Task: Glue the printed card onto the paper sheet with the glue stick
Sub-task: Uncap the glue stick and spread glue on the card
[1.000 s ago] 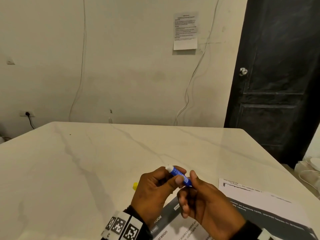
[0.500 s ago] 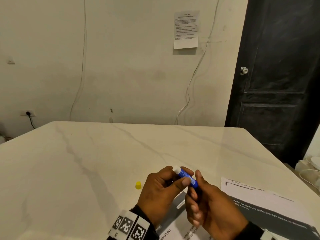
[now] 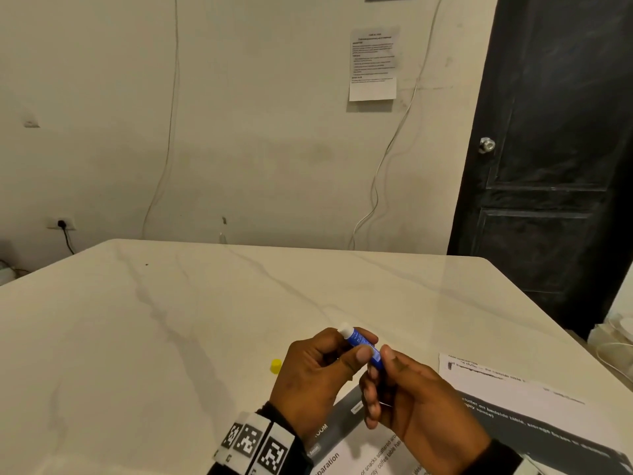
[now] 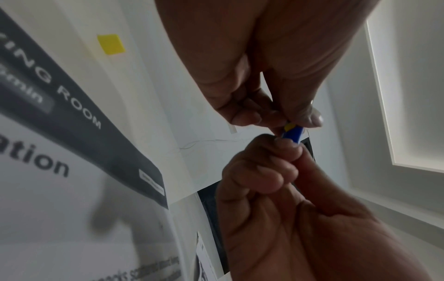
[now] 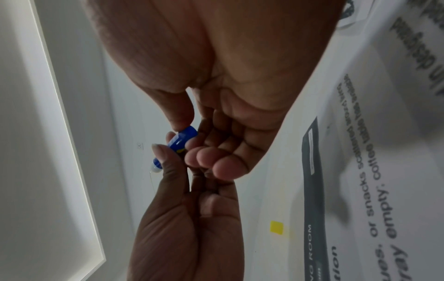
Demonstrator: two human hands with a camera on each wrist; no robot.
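Glue stick (image 3: 361, 344), uncapped, pinched by both hands

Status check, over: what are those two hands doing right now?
Both hands on the glue stick: left hand holds the barrel, right hand pinches its base. Yellow cap off, on table. Printed card below, untouched. Nothing in the way.

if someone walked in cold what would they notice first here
First, the blue glue stick held up over the near edge of the white table, its cap off and white tip pointing up and away: the left hand grips its upper part and the right hand pinches its lower end. Next, the small yellow cap standing on the table just left of the left hand, and the printed card with the dark header band lying under both hands.
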